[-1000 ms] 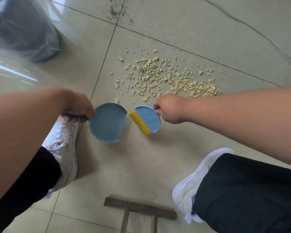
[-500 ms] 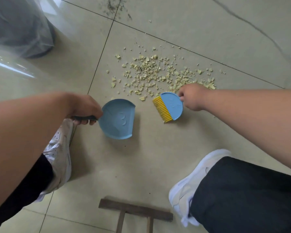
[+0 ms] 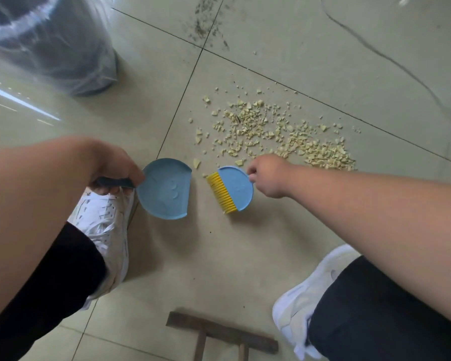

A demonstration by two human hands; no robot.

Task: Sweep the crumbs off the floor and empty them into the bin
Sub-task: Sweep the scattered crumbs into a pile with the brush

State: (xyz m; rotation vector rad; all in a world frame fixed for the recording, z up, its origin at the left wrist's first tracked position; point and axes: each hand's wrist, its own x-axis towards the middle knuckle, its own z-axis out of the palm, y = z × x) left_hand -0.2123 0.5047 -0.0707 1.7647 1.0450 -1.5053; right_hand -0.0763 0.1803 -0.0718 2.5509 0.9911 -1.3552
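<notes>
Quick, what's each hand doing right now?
Left hand: grips the dark handle of the blue dustpan.
Right hand: grips the small blue brush with yellow bristles.

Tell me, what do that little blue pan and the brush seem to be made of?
Dustpan: likely moulded plastic, matte blue, with faint raised marks. Brush: the same blue plastic back, with stiff yellow bristles that look synthetic. Neither can be told for certain by sight.

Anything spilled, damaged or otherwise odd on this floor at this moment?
Yes. Pale yellow crumbs lie scattered across the tile beyond the brush, none yet in the dustpan. A dark crack-like line runs over the tiles at upper right, and dark specks sit along the grout near the bin.
</notes>
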